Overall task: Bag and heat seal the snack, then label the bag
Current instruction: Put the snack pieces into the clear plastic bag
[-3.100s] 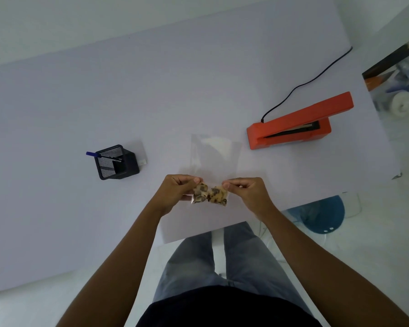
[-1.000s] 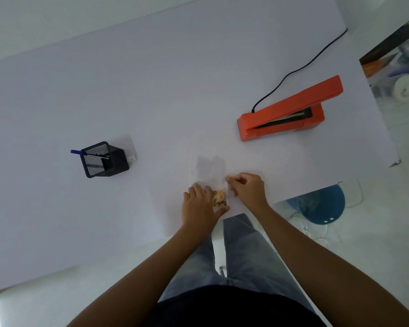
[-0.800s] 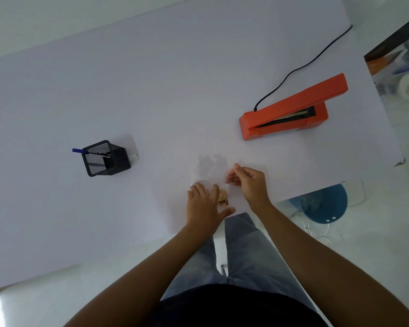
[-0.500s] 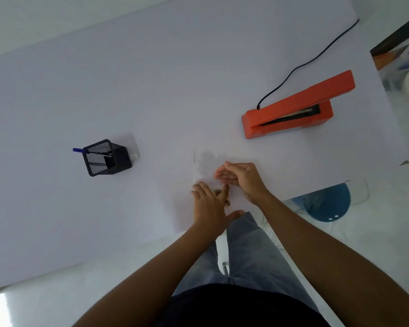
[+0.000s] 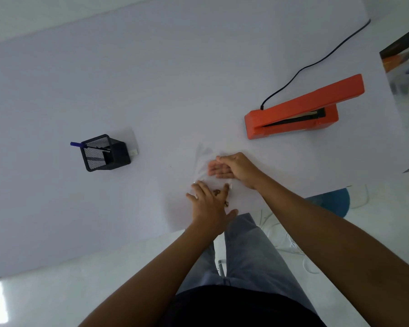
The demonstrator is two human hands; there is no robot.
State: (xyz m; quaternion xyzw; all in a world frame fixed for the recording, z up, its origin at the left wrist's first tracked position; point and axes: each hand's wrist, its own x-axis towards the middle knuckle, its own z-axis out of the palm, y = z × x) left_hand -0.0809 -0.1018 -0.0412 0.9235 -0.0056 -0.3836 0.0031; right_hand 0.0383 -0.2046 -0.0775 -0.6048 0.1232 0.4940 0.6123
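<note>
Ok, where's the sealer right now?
The sealer sits on the table toward its far right in the head view, up and right of the right hand, its black cord trailing away behind it.

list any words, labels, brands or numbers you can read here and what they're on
None can be read.
Small white tag beside the black mesh pen holder: too small to tell if it bears print.
Orange heat sealer: no marking shows.
Clear bag: no print shows.
</note>
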